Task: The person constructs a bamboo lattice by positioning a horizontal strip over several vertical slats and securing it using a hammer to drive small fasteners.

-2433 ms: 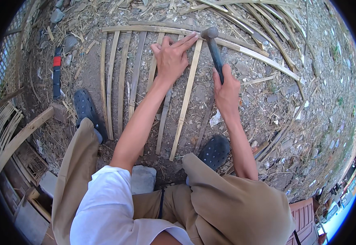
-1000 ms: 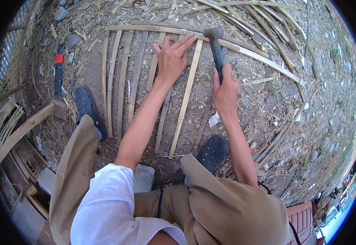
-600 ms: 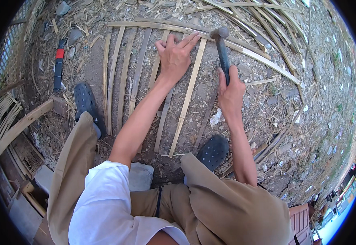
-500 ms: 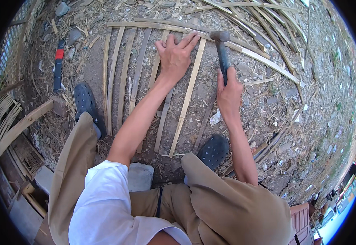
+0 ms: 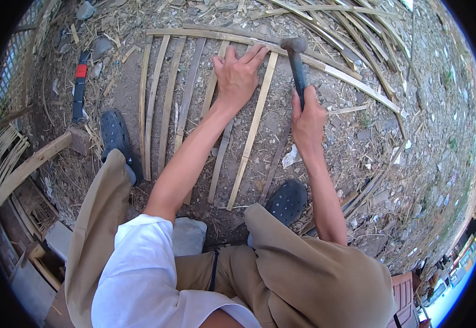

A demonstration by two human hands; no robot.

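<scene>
My left hand [image 5: 237, 79] rests on a long wooden slat [image 5: 205, 34] that lies crosswise at the far side. Two of its fingers come together at the slat near the top of a pale upright strip [image 5: 254, 128], while the others are bent and spread. Whatever is between those fingertips is too small to make out. In my right hand [image 5: 308, 117] is a hammer [image 5: 298, 68], gripped by its dark handle. The metal head is above the crosswise slat, right of my left hand. Several thin strips [image 5: 169, 101] lie roughly side by side below the slat.
More loose slats [image 5: 352, 27] are piled at the far right. A dark tool with a red band [image 5: 78, 87] lies at the left. My dark clogs [image 5: 119, 136] stand on littered dirt ground. A wooden beam [image 5: 30, 167] and a pale stone block [image 5: 188, 236] are nearby.
Almost nothing differs. The hammer head is slightly higher in the picture, and the view has shifted a little, moving the strips slightly right. Both hands keep their places at the slat.
</scene>
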